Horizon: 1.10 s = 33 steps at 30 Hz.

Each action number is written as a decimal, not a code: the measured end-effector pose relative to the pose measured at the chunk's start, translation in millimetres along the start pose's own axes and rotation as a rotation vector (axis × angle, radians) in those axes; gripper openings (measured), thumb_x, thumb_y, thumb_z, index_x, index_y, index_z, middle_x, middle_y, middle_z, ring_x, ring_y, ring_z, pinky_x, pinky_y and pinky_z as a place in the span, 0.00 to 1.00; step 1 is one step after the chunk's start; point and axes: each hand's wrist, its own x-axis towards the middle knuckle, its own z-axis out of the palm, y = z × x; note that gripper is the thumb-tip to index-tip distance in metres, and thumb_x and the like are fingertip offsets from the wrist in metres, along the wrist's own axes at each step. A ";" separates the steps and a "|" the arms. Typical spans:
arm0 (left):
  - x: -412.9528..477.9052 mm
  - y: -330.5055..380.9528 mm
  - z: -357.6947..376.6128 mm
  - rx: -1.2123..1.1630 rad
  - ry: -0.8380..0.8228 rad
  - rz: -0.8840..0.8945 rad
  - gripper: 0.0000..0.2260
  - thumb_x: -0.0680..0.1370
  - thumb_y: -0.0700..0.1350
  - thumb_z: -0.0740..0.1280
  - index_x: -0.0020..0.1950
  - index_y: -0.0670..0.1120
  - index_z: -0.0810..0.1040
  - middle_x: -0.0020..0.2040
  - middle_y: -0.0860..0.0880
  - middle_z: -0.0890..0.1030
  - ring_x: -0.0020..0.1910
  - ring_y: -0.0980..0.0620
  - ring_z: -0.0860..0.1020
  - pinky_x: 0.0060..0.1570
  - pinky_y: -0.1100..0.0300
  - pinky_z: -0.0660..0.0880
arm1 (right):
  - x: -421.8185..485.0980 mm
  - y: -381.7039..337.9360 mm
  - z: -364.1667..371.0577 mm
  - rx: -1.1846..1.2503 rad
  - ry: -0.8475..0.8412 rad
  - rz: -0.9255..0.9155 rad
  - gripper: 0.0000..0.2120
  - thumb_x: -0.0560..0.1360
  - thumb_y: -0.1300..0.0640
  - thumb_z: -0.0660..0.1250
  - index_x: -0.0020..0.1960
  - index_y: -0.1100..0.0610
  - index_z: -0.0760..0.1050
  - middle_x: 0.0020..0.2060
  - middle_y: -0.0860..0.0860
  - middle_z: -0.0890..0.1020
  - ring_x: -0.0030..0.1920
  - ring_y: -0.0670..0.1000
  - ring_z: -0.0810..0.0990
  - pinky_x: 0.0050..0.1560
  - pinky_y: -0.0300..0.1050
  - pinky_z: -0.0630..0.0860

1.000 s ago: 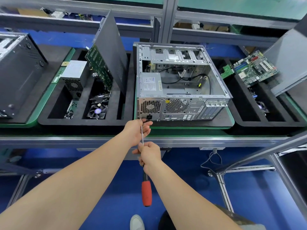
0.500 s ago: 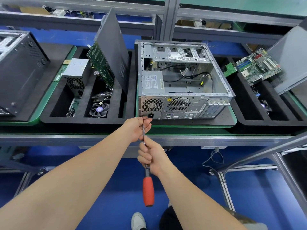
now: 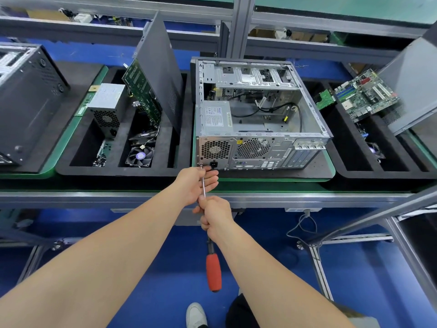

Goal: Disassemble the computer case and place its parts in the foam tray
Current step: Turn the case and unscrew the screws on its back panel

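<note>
Left hand (image 3: 195, 183): fingers have uncurled from the earlier pinch; now loosely extended under the shaft near its tip.
Closed dark grey tower case (image 3: 26, 102): far left of bench.
Black foam tray (image 3: 118, 172): left of open case; holds grey power supply unit (image 3: 107, 102), black cooling fan (image 3: 140, 156), green circuit board (image 3: 142, 91), dark side panel (image 3: 160, 67) leaning.
Open silver computer case (image 3: 255, 150): on its side, bench centre.
Red-handled screwdriver (image 3: 213, 272): tip at the case's near-left rear corner.
Right hand (image 3: 216, 217): fist gripping the shaft above the handle.

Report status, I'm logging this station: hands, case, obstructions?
Left hand flat against screwdriver shaft. Right hand grips screwdriver, tip at rear bottom corner of computer case. Power supply inside. Nothing blocking.
</note>
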 end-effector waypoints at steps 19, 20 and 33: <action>-0.4 8.0 1.3 0.000 0.001 -0.075 0.12 0.87 0.37 0.52 0.61 0.39 0.75 0.45 0.43 0.87 0.32 0.55 0.84 0.35 0.58 0.83 | -6.8 -1.4 -16.7 0.313 -0.348 -0.001 0.11 0.88 0.53 0.58 0.55 0.59 0.75 0.27 0.52 0.74 0.19 0.46 0.57 0.19 0.38 0.57; -1.0 7.3 2.3 0.005 0.006 -0.066 0.13 0.87 0.37 0.52 0.60 0.39 0.75 0.45 0.42 0.87 0.31 0.54 0.83 0.35 0.57 0.84 | -5.6 -1.4 -16.1 0.260 -0.312 -0.016 0.11 0.88 0.53 0.58 0.56 0.58 0.75 0.28 0.52 0.75 0.20 0.46 0.57 0.20 0.39 0.57; -3.2 2.6 7.9 0.029 0.079 -0.022 0.07 0.86 0.38 0.59 0.56 0.40 0.76 0.47 0.40 0.85 0.37 0.50 0.81 0.35 0.57 0.84 | -2.7 -7.4 -4.7 0.101 -0.075 0.062 0.10 0.83 0.54 0.70 0.56 0.61 0.79 0.30 0.54 0.84 0.24 0.47 0.62 0.24 0.40 0.58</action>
